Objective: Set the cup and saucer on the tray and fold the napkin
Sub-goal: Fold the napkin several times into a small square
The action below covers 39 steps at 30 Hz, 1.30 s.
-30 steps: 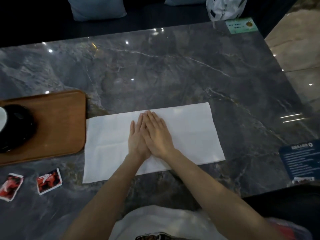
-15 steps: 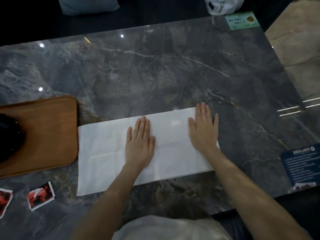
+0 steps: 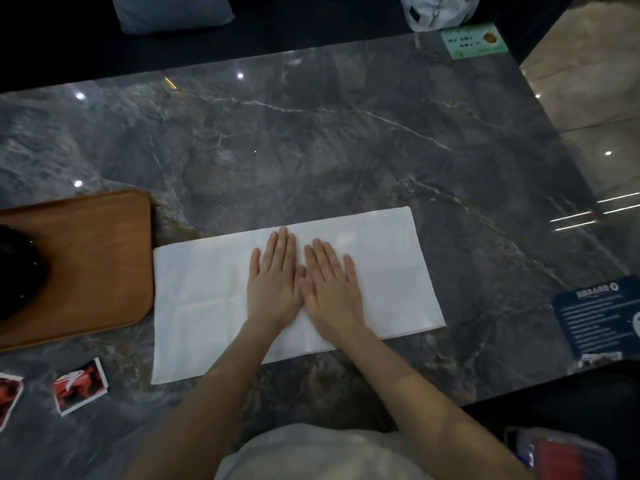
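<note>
While both palms press flat with fingers spread, grasping nothing, the left hand and right hand touch side by side on the napkin. It lies on the table, just right of the tray.

Dark grey marble desk with pale veins, pretty glossy. Two small red-and-white printed cards near the front-left edge — a green paper card at the far right corner, dark blue printed card at right.
</note>
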Each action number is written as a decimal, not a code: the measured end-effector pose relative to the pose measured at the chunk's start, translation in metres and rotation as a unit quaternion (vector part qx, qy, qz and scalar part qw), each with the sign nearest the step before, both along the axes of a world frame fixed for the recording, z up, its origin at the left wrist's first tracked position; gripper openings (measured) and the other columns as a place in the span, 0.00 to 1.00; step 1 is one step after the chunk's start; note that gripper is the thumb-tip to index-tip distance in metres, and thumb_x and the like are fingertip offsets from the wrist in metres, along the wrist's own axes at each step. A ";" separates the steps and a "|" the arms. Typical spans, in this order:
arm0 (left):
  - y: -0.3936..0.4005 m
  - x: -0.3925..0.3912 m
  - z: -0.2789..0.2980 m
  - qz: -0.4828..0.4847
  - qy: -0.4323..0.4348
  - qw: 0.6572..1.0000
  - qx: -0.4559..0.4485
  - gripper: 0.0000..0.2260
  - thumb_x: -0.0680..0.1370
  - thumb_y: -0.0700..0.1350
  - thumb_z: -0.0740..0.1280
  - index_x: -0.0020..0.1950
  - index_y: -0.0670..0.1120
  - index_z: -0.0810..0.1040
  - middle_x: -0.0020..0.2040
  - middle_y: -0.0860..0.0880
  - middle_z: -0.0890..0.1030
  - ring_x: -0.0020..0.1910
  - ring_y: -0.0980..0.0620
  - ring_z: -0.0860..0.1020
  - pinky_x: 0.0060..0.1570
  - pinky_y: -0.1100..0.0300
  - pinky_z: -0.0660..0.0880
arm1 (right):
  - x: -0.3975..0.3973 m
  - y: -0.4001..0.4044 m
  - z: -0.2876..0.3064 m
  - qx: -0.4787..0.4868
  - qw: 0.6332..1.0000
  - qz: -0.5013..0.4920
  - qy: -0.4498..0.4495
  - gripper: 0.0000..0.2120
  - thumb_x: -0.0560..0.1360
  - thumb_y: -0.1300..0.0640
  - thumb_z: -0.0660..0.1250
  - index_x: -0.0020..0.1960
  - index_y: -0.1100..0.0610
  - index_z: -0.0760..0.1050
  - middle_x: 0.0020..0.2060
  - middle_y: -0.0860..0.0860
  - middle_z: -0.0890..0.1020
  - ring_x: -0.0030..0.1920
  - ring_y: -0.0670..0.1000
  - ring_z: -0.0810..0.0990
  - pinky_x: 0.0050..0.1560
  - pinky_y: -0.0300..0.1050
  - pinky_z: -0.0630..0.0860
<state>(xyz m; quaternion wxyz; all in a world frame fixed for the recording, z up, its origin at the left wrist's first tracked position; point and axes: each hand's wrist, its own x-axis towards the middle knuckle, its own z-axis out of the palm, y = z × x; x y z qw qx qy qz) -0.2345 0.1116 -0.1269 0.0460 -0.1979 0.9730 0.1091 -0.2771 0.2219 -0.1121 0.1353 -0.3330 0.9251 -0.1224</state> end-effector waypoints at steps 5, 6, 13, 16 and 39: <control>0.001 0.000 0.003 0.007 0.025 0.999 0.038 0.29 0.76 0.55 0.38 0.75 0.45 0.47 0.77 0.49 0.49 0.73 0.56 0.41 0.72 0.53 0.39 | -0.034 0.074 -0.007 0.058 0.994 -0.088 0.034 0.32 0.75 0.42 0.35 0.75 0.55 0.40 0.76 0.50 0.45 0.72 0.44 0.38 0.71 0.47 0.32; 0.001 0.000 0.003 0.007 0.026 0.999 0.039 0.29 0.76 0.55 0.38 0.75 0.45 0.47 0.77 0.48 0.49 0.73 0.56 0.41 0.72 0.53 0.40 | -0.041 0.089 -0.006 0.075 0.991 -0.104 0.039 0.33 0.74 0.41 0.34 0.75 0.56 0.40 0.76 0.49 0.45 0.73 0.44 0.38 0.71 0.47 0.32; 0.003 -0.001 0.005 0.003 0.021 0.999 0.028 0.30 0.75 0.55 0.37 0.75 0.44 0.48 0.77 0.48 0.49 0.76 0.51 0.46 0.72 0.51 0.41 | -0.046 0.100 0.001 0.105 0.985 -0.129 0.054 0.33 0.75 0.44 0.37 0.75 0.61 0.50 0.75 0.55 0.56 0.76 0.53 0.53 0.71 0.53 0.37; 0.005 -0.003 0.006 0.003 0.011 0.999 0.032 0.31 0.74 0.55 0.35 0.75 0.44 0.45 0.77 0.47 0.47 0.75 0.52 0.44 0.72 0.51 0.40 | -0.031 0.069 0.005 0.022 0.993 -0.102 0.059 0.30 0.76 0.47 0.43 0.73 0.61 0.57 0.73 0.56 0.62 0.74 0.53 0.56 0.71 0.51 0.39; -0.075 0.058 0.008 0.183 -0.026 0.983 0.012 0.26 0.79 0.51 0.44 0.75 0.44 0.47 0.77 0.47 0.48 0.76 0.51 0.45 0.74 0.51 0.43 | -0.012 -0.001 -0.009 0.030 0.999 0.036 0.017 0.32 0.75 0.41 0.34 0.75 0.55 0.38 0.73 0.49 0.37 0.74 0.46 0.36 0.73 0.47 0.35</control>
